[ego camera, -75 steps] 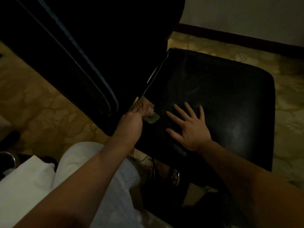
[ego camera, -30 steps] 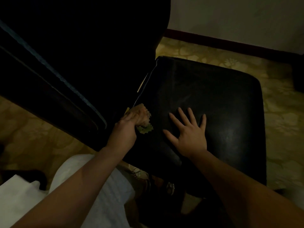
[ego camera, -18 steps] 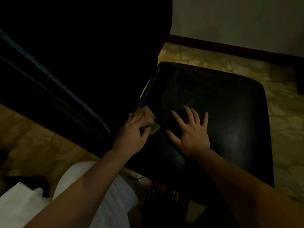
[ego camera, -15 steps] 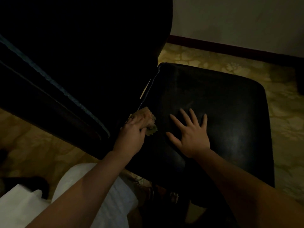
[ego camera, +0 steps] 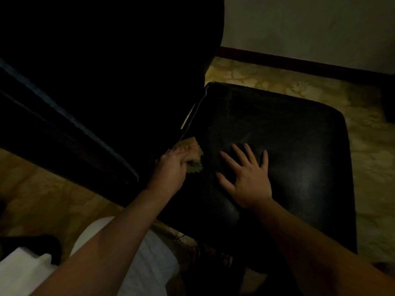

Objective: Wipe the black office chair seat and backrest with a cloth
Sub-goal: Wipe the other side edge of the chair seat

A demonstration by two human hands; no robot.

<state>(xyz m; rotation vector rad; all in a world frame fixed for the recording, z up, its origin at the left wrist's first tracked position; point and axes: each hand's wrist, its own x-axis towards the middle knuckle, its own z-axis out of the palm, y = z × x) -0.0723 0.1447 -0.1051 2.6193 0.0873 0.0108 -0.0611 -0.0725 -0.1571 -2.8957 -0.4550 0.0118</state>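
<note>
Two hands: left hand (ego camera: 171,171), right hand (ego camera: 248,178). One cloth (ego camera: 191,154). One chair seat (ego camera: 277,146). One backrest (ego camera: 106,71).

The single head camera is looking steeply down from close above the chair seat (ego camera: 288,146), facing the wall (ego camera: 310,28) beyond it.

Both forearms are bare, no sleeves visible. Neither wrist carries a watch or band. Pale, light-coloured trousers (ego camera: 149,253) cover the knee.
</note>
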